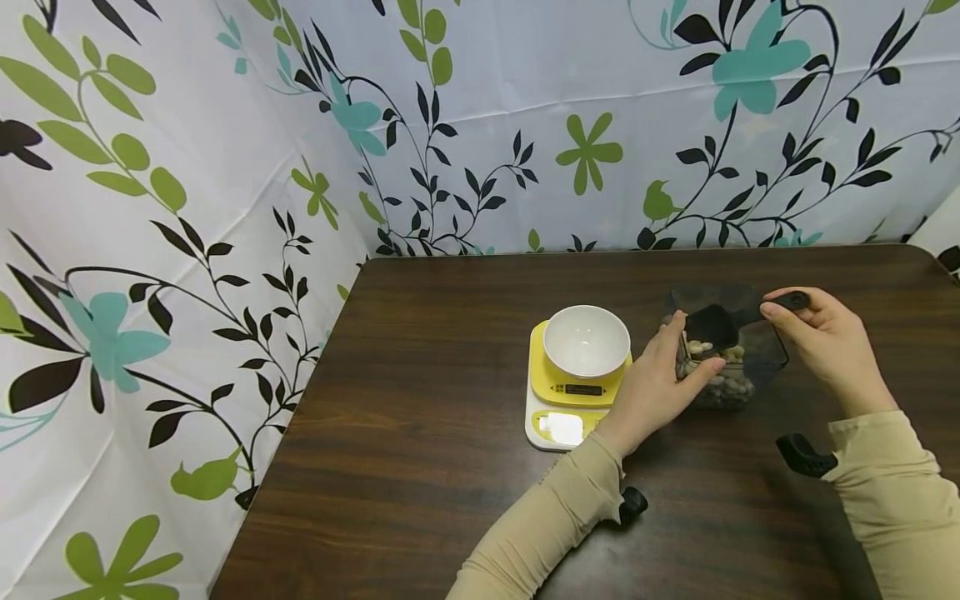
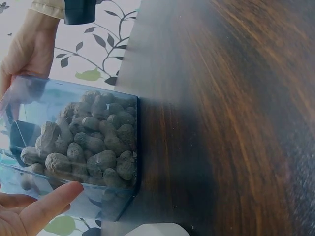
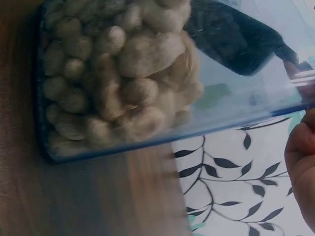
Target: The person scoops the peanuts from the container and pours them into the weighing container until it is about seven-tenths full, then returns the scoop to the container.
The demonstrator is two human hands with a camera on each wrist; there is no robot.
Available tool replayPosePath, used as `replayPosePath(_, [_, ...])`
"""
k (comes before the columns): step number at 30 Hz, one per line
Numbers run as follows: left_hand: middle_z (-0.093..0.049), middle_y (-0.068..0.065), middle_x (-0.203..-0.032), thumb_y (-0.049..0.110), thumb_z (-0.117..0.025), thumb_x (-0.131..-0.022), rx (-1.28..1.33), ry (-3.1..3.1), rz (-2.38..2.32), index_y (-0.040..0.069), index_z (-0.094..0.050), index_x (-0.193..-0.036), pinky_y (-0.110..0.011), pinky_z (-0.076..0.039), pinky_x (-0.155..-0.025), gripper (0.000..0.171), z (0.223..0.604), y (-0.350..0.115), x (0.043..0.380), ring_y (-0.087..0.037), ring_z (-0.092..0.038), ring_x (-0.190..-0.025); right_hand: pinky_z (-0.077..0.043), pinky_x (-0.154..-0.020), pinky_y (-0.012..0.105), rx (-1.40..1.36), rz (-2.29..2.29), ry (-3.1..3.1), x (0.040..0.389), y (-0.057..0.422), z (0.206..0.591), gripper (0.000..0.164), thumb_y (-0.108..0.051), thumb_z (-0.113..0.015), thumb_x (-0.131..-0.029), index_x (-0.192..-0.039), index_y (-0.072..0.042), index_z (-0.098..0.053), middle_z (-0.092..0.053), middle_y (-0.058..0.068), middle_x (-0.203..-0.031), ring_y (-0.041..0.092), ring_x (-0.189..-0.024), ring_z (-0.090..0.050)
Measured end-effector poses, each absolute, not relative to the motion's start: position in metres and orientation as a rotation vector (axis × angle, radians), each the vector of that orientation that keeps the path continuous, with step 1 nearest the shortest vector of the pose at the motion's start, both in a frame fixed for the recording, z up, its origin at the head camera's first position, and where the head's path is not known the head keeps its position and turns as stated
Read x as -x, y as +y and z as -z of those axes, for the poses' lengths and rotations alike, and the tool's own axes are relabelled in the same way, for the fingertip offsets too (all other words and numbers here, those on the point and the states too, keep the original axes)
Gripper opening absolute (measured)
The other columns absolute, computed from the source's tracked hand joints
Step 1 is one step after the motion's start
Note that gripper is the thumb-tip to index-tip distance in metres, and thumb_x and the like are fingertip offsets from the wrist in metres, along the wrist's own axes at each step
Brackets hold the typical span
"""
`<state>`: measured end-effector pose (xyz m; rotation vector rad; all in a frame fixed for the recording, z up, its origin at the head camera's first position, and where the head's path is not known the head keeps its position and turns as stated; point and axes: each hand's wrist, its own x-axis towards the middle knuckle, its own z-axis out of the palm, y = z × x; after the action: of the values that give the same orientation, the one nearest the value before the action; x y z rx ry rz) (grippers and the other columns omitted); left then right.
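Note:
A clear plastic container (image 1: 763,354) of unshelled peanuts (image 2: 93,142) stands on the table at the right. My left hand (image 1: 654,377) holds its near left corner, fingers along the left wall and thumb across the front. My right hand (image 1: 832,342) pinches the handle of a black scoop (image 1: 712,326) at the container's right rim. The scoop's blade tilts down inside, at the top of the peanuts. In the right wrist view the blade shows through the wall, and whether it carries peanuts I cannot tell.
Left of the container is a yellow and white kitchen scale (image 1: 538,387) with a white bowl (image 1: 587,343) on it. My left forearm crosses close to the scale's right side. A leaf-patterned curtain (image 1: 480,125) hangs behind the brown table (image 1: 420,392).

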<state>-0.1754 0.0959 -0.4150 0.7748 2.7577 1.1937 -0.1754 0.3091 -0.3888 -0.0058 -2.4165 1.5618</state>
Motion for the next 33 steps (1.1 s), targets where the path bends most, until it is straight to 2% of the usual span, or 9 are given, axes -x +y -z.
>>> replayPosePath(1, [-0.029,0.004,-0.153,0.056,-0.041,-0.093,-0.778,2.762,-1.191,0.024,-0.012,-0.151,-0.031,-0.042,-0.104,0.072,0.415,0.096,0.175,-0.013,-0.034,-0.138,-0.03,-0.048,0.022,0.012,-1.636,-2.371,0.176,0.309,0.391,0.015,-0.017,-0.058,-0.093,-0.102,-0.028,-0.059,-0.053,-0.022,-0.06,0.003,-0.052,-0.04])
replayPosePath(4, [-0.031,0.001,-0.152,0.056,-0.041,-0.094,-0.782,2.773,-1.172,0.024,-0.013,-0.151,-0.031,-0.043,-0.102,0.071,0.415,0.096,0.175,-0.014,-0.037,-0.137,-0.024,-0.048,0.022,0.01,-1.913,-2.157,0.177,0.309,0.396,0.009,-0.014,-0.059,-0.091,-0.098,-0.021,-0.062,-0.059,-0.017,-0.061,0.004,-0.055,-0.041])
replayPosePath(7, [-0.032,-0.002,-0.151,0.056,-0.041,-0.094,-0.784,2.779,-1.153,0.024,-0.014,-0.151,-0.031,-0.045,-0.101,0.071,0.414,0.097,0.175,-0.016,-0.04,-0.135,-0.017,-0.05,0.029,-0.023,-2.126,-1.941,0.178,0.307,0.4,0.006,-0.013,-0.059,-0.09,-0.095,-0.013,-0.063,-0.06,-0.009,-0.058,0.008,-0.051,-0.037])
replayPosePath(11, [-0.032,-0.003,-0.152,0.056,-0.041,-0.094,-0.772,2.774,-1.161,0.024,-0.013,-0.151,-0.032,-0.044,-0.101,0.071,0.414,0.097,0.175,-0.016,-0.039,-0.135,-0.018,-0.052,0.029,-0.028,-2.177,-1.886,0.178,0.305,0.401,0.007,-0.013,-0.06,-0.09,-0.096,-0.011,-0.062,-0.064,-0.007,-0.061,0.008,-0.052,-0.037])
replayPosePath(17, [-0.031,0.0,-0.152,0.056,-0.041,-0.093,-0.756,2.778,-1.167,0.026,-0.014,-0.151,-0.031,-0.043,-0.103,0.071,0.415,0.097,0.175,-0.014,-0.037,-0.137,-0.013,-0.052,0.03,-0.105,-2.257,-1.821,0.172,0.306,0.403,0.01,-0.008,-0.056,-0.091,-0.101,-0.008,-0.061,-0.057,-0.005,-0.061,0.008,-0.052,-0.038])
replayPosePath(21, [-0.029,0.002,-0.153,0.057,-0.041,-0.093,-0.748,2.774,-1.18,0.027,-0.013,-0.151,-0.031,-0.041,-0.104,0.071,0.415,0.097,0.175,-0.013,-0.035,-0.138,-0.026,-0.05,0.024,-0.298,-2.365,-1.681,0.164,0.309,0.406,0.018,0.003,-0.047,-0.093,-0.104,-0.004,-0.06,-0.06,-0.002,-0.069,0.008,-0.059,-0.045])
replayPosePath(25, [-0.029,0.002,-0.153,0.057,-0.041,-0.093,-0.741,2.778,-1.183,0.029,-0.011,-0.151,-0.031,-0.041,-0.104,0.071,0.416,0.097,0.176,-0.014,-0.035,-0.138,-0.038,-0.055,0.018,-0.386,-2.415,-1.586,0.161,0.307,0.408,0.024,0.009,-0.042,-0.093,-0.104,0.0,-0.06,-0.058,0.0,-0.071,0.009,-0.064,-0.049])
replayPosePath(33, [-0.029,0.004,-0.153,0.057,-0.042,-0.093,-0.743,2.748,-1.207,0.031,-0.011,-0.15,-0.031,-0.041,-0.105,0.07,0.416,0.096,0.176,-0.012,-0.034,-0.138,-0.03,-0.052,0.021,-0.273,-2.44,-1.58,0.162,0.302,0.404,0.018,0.004,-0.047,-0.093,-0.1,0.0,-0.063,-0.056,-0.001,-0.065,0.009,-0.059,-0.046])
